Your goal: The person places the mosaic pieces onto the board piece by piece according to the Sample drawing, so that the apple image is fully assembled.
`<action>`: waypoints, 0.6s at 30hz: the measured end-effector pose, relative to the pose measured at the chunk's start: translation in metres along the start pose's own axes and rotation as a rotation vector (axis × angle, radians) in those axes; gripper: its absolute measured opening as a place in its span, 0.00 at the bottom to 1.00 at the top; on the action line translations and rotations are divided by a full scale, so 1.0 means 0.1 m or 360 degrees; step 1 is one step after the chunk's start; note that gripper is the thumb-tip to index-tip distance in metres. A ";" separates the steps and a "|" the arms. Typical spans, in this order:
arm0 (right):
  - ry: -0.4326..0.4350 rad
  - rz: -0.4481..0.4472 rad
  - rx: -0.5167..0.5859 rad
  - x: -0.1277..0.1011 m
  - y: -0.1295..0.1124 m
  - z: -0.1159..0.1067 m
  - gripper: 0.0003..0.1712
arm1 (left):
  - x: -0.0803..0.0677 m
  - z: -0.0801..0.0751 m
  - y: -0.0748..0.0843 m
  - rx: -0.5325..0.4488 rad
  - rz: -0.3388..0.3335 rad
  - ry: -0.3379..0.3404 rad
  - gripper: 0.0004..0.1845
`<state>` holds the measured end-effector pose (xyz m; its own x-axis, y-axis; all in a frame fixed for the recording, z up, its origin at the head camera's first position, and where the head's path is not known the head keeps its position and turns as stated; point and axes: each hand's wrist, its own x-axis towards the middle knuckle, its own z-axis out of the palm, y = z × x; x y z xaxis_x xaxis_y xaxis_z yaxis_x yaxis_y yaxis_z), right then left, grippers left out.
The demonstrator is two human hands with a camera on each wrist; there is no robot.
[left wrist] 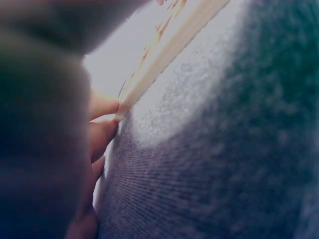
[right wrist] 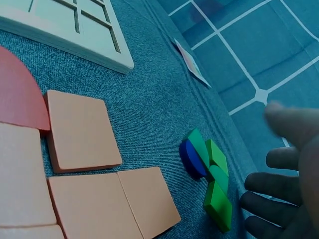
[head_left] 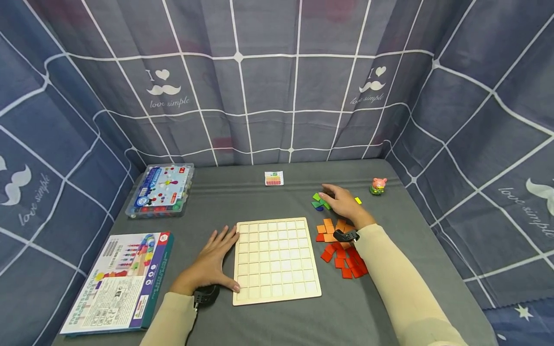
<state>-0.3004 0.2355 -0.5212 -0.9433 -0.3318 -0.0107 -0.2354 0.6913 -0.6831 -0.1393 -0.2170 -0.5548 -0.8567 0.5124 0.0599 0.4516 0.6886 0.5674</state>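
Observation:
A square wooden grid board (head_left: 277, 262) lies flat on the table, its squares bare. My left hand (head_left: 212, 266) rests along its left edge, fingers spread and thumb by the near corner. In the left wrist view, fingertips touch the side of the board (left wrist: 149, 69). My right hand (head_left: 345, 204) hovers at a small group of green tiles (head_left: 317, 197) and a blue rounded piece (right wrist: 192, 159). Its fingers (right wrist: 274, 186) are loosely bent, thumb apart, with nothing seen between them. One yellow tile (head_left: 358, 200) shows beside that hand.
Orange tiles (head_left: 328, 225) and red tiles (head_left: 339, 263) lie right of the board, partly under the right forearm. A small printed card (head_left: 274, 178) and a pig figurine (head_left: 378, 186) stand farther back. At left are a clear plastic case (head_left: 160, 191) and a flat game box (head_left: 119, 283).

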 end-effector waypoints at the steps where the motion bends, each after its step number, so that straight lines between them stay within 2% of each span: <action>1: 0.0006 -0.0011 0.0007 0.00 0.00 0.00 0.36 | 0.00 0.00 0.00 0.0003 0.0005 0.0003 0.84; 6: 0.0028 -0.0064 0.0013 -0.01 -0.02 -0.02 0.31 | 0.00 -0.01 0.00 0.0013 -0.0002 0.0002 0.83; 11: 0.0040 -0.0082 -0.0057 0.00 -0.02 -0.02 0.28 | 0.01 -0.01 0.00 0.0022 0.0002 -0.0008 0.83; 18: 0.0059 -0.0055 -0.0145 0.01 -0.02 0.03 0.24 | 0.00 0.00 0.00 0.0014 -0.0004 -0.0011 0.83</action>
<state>-0.3004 0.2313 -0.5217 -0.9419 -0.3336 0.0402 -0.2868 0.7357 -0.6136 -0.1394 -0.2170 -0.5547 -0.8559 0.5143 0.0531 0.4520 0.6944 0.5600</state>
